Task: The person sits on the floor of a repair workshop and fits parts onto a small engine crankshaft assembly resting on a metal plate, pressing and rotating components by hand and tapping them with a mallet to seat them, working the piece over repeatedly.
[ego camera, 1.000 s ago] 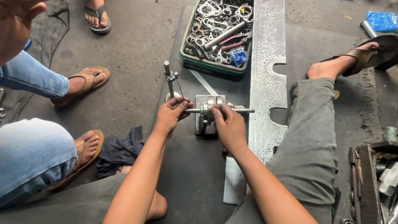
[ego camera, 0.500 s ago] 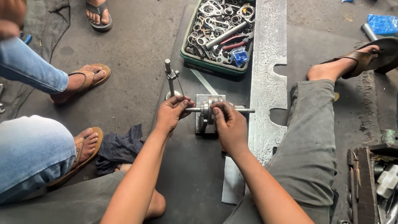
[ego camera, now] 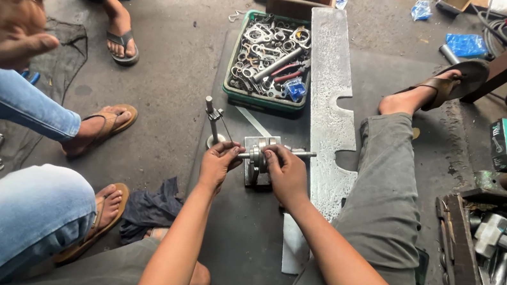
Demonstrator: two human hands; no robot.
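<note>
A metal crankshaft [ego camera: 259, 156] with a long shaft sticking out right lies on a dark rubber mat [ego camera: 242, 238] on the floor. My left hand [ego camera: 219, 163] grips its left shaft end. My right hand [ego camera: 285, 175] wraps over its middle and right side. An upright metal rod tool [ego camera: 212, 118] stands just left of my left hand.
A green tray [ego camera: 231, 88] of wrenches and rings sits beyond the crankshaft. A notched steel plate [ego camera: 329, 106] lies to the right. Another person's raised hand [ego camera: 20, 7], jeans legs and sandals are at left. A toolbox of metal parts [ego camera: 503, 257] is at right.
The view has shifted slightly. The other person's hand at the upper left moved up and opened. My hands stay on the crankshaft.
</note>
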